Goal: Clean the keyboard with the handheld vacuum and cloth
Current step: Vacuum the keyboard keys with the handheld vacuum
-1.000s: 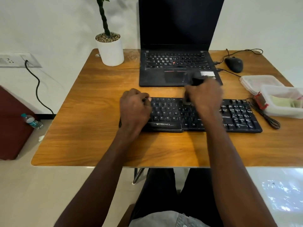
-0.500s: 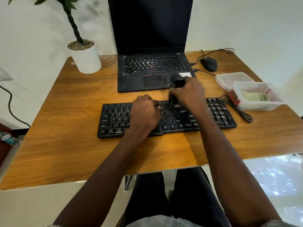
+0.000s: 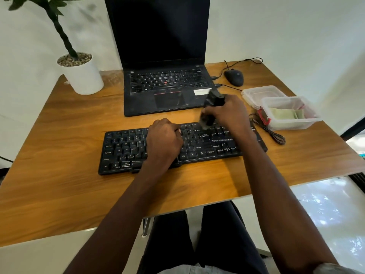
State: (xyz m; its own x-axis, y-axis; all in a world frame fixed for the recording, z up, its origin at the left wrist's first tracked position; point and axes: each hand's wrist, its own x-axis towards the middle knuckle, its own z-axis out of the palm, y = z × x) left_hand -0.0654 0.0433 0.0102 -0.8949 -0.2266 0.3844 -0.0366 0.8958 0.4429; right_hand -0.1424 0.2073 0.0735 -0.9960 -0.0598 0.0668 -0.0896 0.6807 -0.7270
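- A wooden desk [image 3: 69, 147] with a warm orange-brown grain stands against a plain white wall [image 3: 286, 28]; pale glossy floor [image 3: 333, 210] shows past its near and right edges.
- The black keyboard [image 3: 126, 149] lies near the middle of the desk, its right end angled slightly away from the person.
- The left hand [image 3: 164, 141] rests on the keyboard's middle with fingers curled under in a loose fist; whether this grip holds anything cannot be told.
- The right hand [image 3: 227, 113] has its grip wrapped around the dark handheld vacuum [image 3: 212, 104], which is blurred, its lower end at the keyboard's upper row right of centre.
- An open black laptop [image 3: 162, 89] sits behind the keyboard, screen dark.
- A white pot with a plant [image 3: 83, 76] stands at the desk's far left corner.
- A wired black mouse [image 3: 234, 77] lies right of the laptop; beside it are clear plastic containers [image 3: 286, 113], one holding something pale green, and a coiled black cable [image 3: 274, 135].
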